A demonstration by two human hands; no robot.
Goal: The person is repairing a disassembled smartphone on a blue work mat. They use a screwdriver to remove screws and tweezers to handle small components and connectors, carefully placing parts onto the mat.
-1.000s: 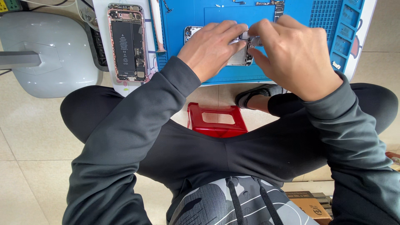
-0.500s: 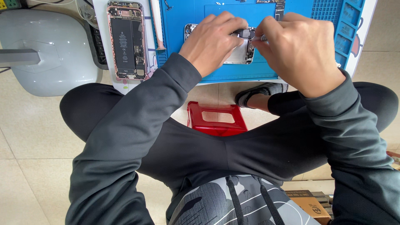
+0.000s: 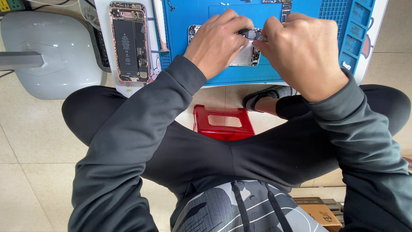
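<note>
Seated on a red stool (image 3: 223, 122) at a low bench (image 3: 365, 47), we work with both hands over a blue repair mat (image 3: 193, 25). Our left hand (image 3: 216, 43) is curled, its fingertips pinched on a small dark part at the top edge of a phone panel (image 3: 246, 56) that lies flat on the mat, mostly hidden under our knuckles. Our right hand (image 3: 304, 51) is closed into a loose fist beside it, thumb and forefinger meeting the same dark part; whether it grips a tool we cannot tell. The two hands touch at the fingertips above the panel. To the left, off the mat, an opened phone body (image 3: 128, 41) with a pink rim lies face up on the bench, its black battery and circuitry exposed. A slim white tool (image 3: 159, 25) rests between that phone and the mat. A grey chair base (image 3: 47, 51) stands on the tiled floor (image 3: 25, 141) at far left. Our dark sleeves and trousers fill the lower frame.
</note>
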